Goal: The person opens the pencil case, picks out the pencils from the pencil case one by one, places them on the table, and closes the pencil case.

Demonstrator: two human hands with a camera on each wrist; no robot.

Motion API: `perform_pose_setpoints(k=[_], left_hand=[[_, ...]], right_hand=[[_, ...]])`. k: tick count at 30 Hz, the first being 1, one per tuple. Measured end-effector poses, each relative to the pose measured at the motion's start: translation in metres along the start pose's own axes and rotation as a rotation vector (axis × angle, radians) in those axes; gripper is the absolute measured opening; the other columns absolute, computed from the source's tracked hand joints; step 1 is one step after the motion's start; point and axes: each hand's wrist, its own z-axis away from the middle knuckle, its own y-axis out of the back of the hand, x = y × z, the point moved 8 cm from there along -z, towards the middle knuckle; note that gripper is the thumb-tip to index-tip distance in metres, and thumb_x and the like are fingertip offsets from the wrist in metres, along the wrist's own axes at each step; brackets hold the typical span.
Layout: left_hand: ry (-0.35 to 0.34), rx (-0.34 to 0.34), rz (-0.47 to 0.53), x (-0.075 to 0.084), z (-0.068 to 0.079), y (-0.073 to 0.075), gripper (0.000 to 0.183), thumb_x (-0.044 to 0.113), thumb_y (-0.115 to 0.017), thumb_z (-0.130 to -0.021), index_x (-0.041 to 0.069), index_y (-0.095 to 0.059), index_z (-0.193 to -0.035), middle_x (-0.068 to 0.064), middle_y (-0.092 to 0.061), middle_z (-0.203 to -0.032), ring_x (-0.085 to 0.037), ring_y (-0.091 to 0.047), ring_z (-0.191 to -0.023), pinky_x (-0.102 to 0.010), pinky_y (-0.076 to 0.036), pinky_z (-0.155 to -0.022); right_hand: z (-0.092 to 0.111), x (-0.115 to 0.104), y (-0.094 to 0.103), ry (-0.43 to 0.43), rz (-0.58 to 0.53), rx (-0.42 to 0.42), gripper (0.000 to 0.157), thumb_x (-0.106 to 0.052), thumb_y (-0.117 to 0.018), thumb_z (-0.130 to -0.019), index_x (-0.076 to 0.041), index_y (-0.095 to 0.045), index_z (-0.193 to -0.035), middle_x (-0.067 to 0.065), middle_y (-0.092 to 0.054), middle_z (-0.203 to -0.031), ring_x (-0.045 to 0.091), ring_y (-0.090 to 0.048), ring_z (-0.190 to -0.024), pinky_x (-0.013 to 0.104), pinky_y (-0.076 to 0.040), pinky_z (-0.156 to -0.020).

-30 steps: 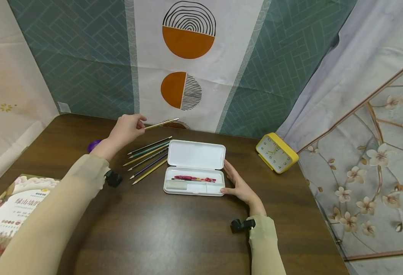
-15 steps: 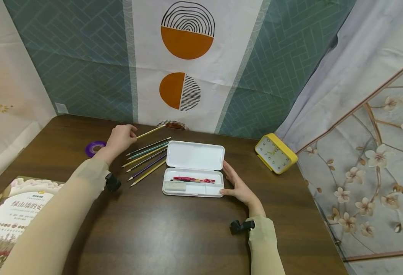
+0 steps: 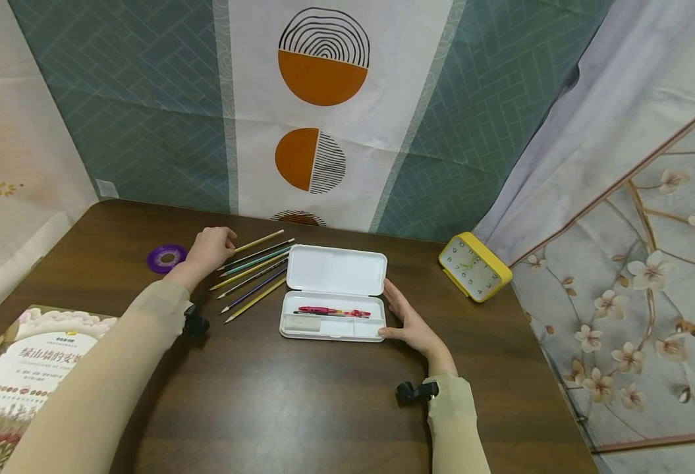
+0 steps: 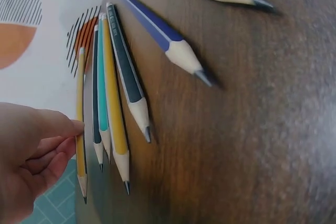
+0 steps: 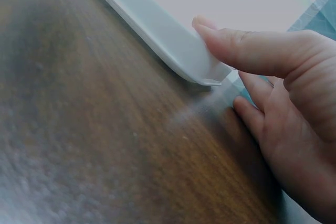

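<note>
In the head view my left hand (image 3: 211, 250) pinches a yellow pencil (image 3: 263, 239) between thumb and fingers, low over the table beside a fan of several pencils (image 3: 257, 289). The left wrist view shows the held yellow pencil (image 4: 81, 95) alongside black, teal, yellow and purple ones, all sharpened. A white pencil case (image 3: 337, 268) lies with its lid raised, and inside are a red pen (image 3: 317, 309) and a pale eraser (image 3: 302, 323). My right hand (image 3: 415, 327) steadies the case at its right side, straight thumb (image 5: 247, 48) over the tray's corner, fingers extended alongside.
A purple tape roll (image 3: 159, 259) lies left of my left hand. A yellow alarm clock (image 3: 470, 268) stands at the back right. A book (image 3: 39, 355) lies at the left edge, partly under my left sleeve. Patterned cloth hangs behind the table.
My left hand has come down and slightly left with the yellow pencil, bringing it close to the table beside the others. The purple tape roll is more exposed. My right hand stays at the case.
</note>
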Motion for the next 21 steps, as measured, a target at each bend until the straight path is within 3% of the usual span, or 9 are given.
perform_pose_setpoints(k=[10, 21], left_hand=[[-0.004, -0.022, -0.021, 0.0009, 0.0004, -0.0032, 0.032, -0.002, -0.057, -0.091, -0.015, -0.057, -0.120, -0.029, -0.067, -0.099, -0.040, -0.065, -0.087, -0.052, -0.054, -0.083], [0.007, -0.049, -0.035, -0.0004, 0.0031, -0.0089, 0.032, -0.002, -0.055, -0.093, -0.015, -0.055, -0.122, -0.030, -0.067, -0.104, -0.044, -0.064, -0.096, -0.055, -0.052, -0.089]], right_hand=[[-0.0002, -0.0017, 0.0008, 0.007, -0.005, -0.003, 0.105, 0.000, -0.075, -0.081, -0.014, -0.006, -0.158, 0.008, -0.005, -0.166, 0.029, -0.006, -0.152, 0.060, -0.010, -0.119], [0.0002, -0.0011, 0.0007, 0.003, -0.005, -0.002, 0.106, 0.001, -0.075, -0.080, -0.014, -0.006, -0.158, 0.007, -0.005, -0.166, 0.028, -0.005, -0.153, 0.060, -0.009, -0.119]])
